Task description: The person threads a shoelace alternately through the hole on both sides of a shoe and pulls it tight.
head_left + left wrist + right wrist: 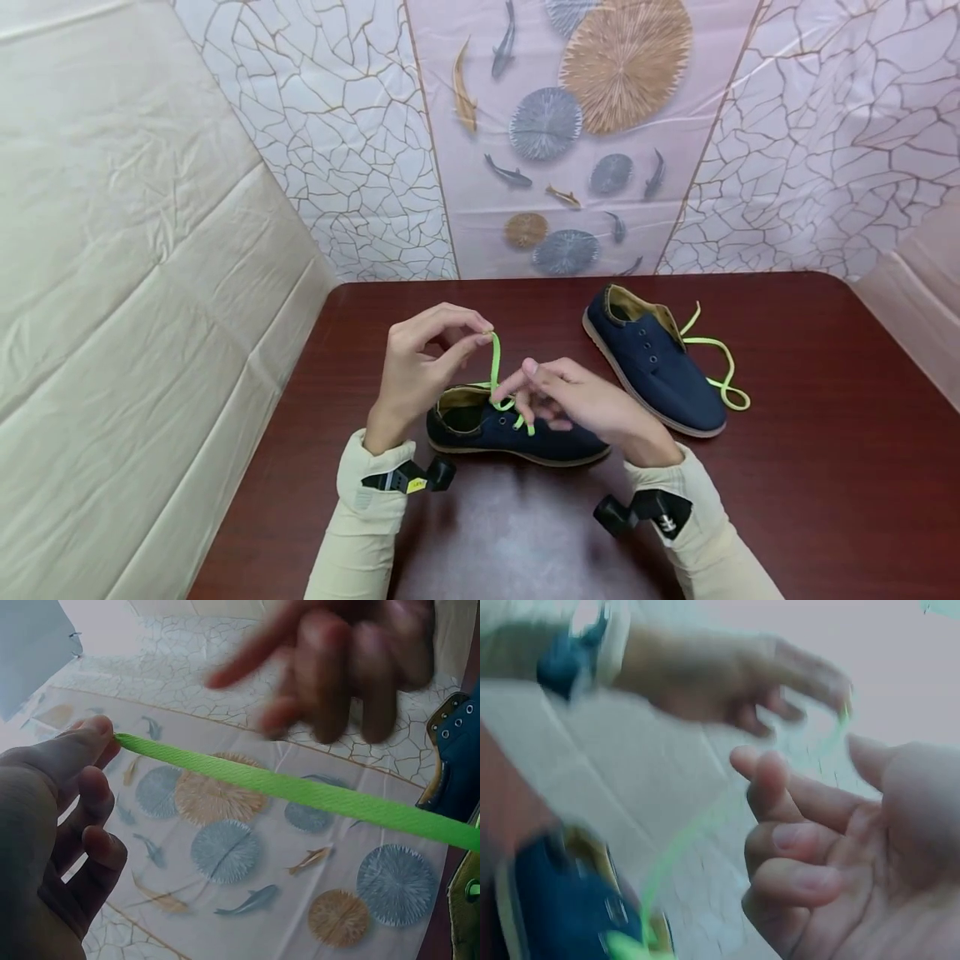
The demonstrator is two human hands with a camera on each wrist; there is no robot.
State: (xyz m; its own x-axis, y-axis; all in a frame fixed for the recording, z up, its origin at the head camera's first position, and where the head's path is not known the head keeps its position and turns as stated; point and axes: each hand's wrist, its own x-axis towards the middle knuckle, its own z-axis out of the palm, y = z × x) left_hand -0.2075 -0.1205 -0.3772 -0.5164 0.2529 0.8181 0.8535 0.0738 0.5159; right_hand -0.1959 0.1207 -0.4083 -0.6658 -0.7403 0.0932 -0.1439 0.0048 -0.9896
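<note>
A navy lace-up shoe [483, 431] lies on the table with its toe to the right. My left hand [423, 358] is above its opening and pinches the tip of a bright green shoelace [496, 360] between thumb and forefinger. In the left wrist view the flat shoelace [300, 791] runs taut from the fingertips toward the shoe. My right hand [581, 400] hovers over the shoe's front, partly hiding it. Loosely bent fingers with nothing between them show on the right hand [840, 855] in the right wrist view. There the shoe and lace are blurred.
A second navy shoe [675, 379] stands behind and to the right, its visible eyelets unlaced. Beside it a loose green lace [729, 367] curls on the dark red table [810, 467]. Patterned cloth [360, 150] hangs behind the table, and pale cloth [150, 333] at the left.
</note>
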